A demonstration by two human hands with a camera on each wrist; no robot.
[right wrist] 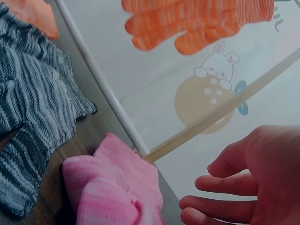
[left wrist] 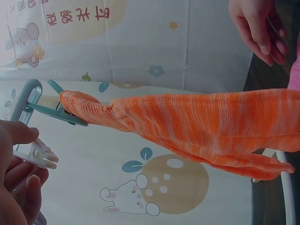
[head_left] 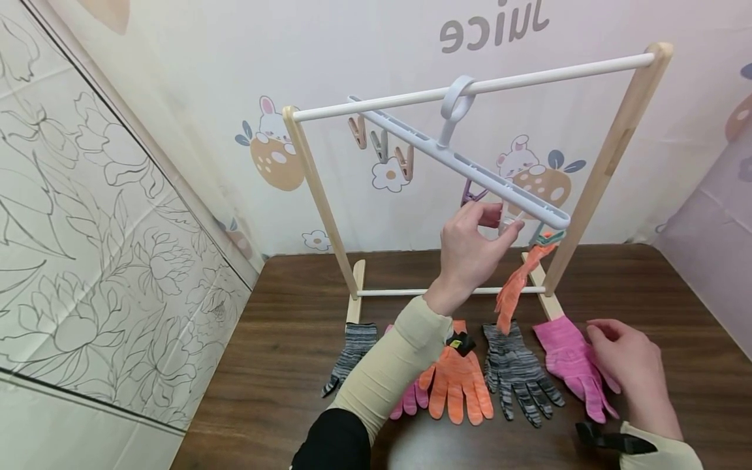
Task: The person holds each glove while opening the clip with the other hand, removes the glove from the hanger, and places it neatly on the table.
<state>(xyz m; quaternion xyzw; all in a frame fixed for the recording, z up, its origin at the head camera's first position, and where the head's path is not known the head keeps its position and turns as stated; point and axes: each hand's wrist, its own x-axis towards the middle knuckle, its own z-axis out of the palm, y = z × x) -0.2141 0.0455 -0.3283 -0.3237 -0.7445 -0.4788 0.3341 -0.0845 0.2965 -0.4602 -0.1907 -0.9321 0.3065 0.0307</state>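
My left hand [head_left: 470,251] pinches a white clothespin [left wrist: 40,157] that hangs from the pale blue hanger [head_left: 411,134]. Beside it, a green clip [left wrist: 56,112] at the hanger's near end grips the cuff of an orange glove [left wrist: 201,124], which dangles fingers down. Low on the right, my right hand [head_left: 631,369] is at the edge of a pink glove [head_left: 572,362] on the table. In the right wrist view its fingers are loosely bent with nothing between them, and the pink glove [right wrist: 122,183] lies apart from them.
The hanger hooks over the white bar [head_left: 546,78] of a wooden-sided rack. Farther along it are a purple clip [head_left: 472,194] and several others. A second orange glove [head_left: 458,382], a grey striped glove [head_left: 519,372] and others lie in a row on the brown table [head_left: 264,391].
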